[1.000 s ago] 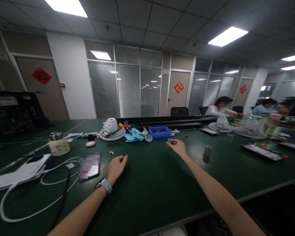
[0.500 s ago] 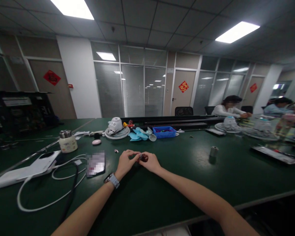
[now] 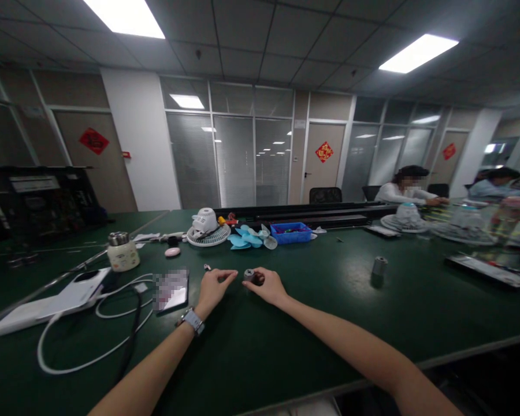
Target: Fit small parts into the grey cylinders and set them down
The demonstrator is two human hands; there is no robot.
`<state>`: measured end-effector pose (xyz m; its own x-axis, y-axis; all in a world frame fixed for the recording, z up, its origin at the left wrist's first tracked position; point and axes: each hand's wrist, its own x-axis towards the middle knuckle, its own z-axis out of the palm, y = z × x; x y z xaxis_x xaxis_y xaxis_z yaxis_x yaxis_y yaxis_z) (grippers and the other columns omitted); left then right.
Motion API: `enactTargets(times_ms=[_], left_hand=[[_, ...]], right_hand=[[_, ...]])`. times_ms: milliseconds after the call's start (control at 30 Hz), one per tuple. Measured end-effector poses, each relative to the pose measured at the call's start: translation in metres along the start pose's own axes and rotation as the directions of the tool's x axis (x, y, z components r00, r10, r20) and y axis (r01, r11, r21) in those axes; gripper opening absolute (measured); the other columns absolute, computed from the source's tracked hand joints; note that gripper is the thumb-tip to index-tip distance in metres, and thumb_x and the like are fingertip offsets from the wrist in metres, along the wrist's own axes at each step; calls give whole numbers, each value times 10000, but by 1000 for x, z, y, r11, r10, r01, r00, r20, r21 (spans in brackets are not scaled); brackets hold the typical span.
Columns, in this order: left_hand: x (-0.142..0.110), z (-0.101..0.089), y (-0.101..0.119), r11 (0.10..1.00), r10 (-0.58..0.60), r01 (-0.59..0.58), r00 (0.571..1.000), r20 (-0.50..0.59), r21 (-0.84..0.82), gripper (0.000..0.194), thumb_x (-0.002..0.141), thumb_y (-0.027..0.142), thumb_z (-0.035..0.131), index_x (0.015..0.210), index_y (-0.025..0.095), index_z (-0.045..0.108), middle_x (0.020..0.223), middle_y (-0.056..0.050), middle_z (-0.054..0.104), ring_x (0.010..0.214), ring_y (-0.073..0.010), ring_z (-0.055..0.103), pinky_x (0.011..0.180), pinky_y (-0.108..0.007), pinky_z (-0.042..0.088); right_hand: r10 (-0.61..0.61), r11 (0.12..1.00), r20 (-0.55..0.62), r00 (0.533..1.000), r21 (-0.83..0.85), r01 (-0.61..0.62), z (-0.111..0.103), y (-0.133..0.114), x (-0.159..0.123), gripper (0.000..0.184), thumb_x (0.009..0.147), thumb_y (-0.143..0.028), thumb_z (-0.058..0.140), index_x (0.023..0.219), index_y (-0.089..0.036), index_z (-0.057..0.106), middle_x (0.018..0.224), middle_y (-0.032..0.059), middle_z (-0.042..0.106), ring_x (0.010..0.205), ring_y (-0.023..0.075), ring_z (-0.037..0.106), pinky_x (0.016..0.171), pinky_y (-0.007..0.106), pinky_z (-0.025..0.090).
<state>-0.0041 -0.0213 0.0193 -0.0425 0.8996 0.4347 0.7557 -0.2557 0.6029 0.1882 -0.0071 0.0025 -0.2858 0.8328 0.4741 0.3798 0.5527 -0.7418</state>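
Note:
My right hand (image 3: 267, 285) has its thumb and fingers around a small grey metal cylinder (image 3: 248, 275) at the middle of the green table. Just to its left, my left hand (image 3: 213, 289) is apart from the cylinder, thumb and index fingertip pinched together. Whatever may be between those fingertips is too small to make out. A watch (image 3: 191, 320) is on the left wrist. Another similar metal cylinder (image 3: 379, 266) stands upright on the table to the right. Behind my left hand lies a small white-and-dark piece (image 3: 207, 267).
At the back are a white fan housing (image 3: 208, 234), light blue fan blades (image 3: 247, 238) and a blue bin (image 3: 291, 234). On the left stand a cream jar (image 3: 123, 254), a phone (image 3: 75, 294) and a looped white cable (image 3: 45, 346). A person (image 3: 409, 188) sits far right.
My left hand has drawn away to the left from the metal cylinder, which it was touching before. My right hand still holds the cylinder, whose top now shows.

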Motion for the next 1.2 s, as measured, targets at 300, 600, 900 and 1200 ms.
enactTargets(times_ms=[300, 600, 900, 1200], left_hand=[[-7, 12, -11, 990, -30, 6, 985, 171, 138, 354, 758, 513, 552, 958, 285, 735, 934, -55, 709, 899, -230, 600, 777, -288, 408], [-4, 18, -15, 989, -126, 122, 991, 47, 82, 405, 859, 472, 412, 1035, 196, 650, 869, -63, 681, 795, -186, 619, 645, -255, 405], [-4, 20, -14, 982, -179, 178, 984, 0, 62, 349, 863, 497, 388, 858, 199, 570, 737, -35, 639, 684, -176, 604, 607, -255, 384], [-3, 19, -16, 975, -204, 202, 979, 8, 90, 199, 852, 366, 386, 749, 218, 470, 641, -5, 569, 620, -165, 561, 566, -245, 336]], right_hand=[[5, 1000, 3, 1000, 10, -5, 5, 3, -1, 393, 710, -456, 676, 1005, -196, 656, 888, 47, 703, 783, 180, 662, 715, 292, 527], [118, 903, -446, 887, -323, -283, -115, 67, 27, 418, 750, -504, 601, 1015, -185, 655, 884, 77, 707, 795, 203, 662, 716, 285, 491], [280, 639, -645, 711, -427, -640, -203, 149, 7, 415, 791, -467, 561, 1040, -146, 645, 974, 134, 684, 915, 273, 634, 742, 327, 460], [-37, 679, -656, 754, -570, -463, -149, 72, 14, 589, 783, -385, 592, 1290, -125, 444, 1271, 190, 496, 1193, 310, 423, 969, 457, 310]])
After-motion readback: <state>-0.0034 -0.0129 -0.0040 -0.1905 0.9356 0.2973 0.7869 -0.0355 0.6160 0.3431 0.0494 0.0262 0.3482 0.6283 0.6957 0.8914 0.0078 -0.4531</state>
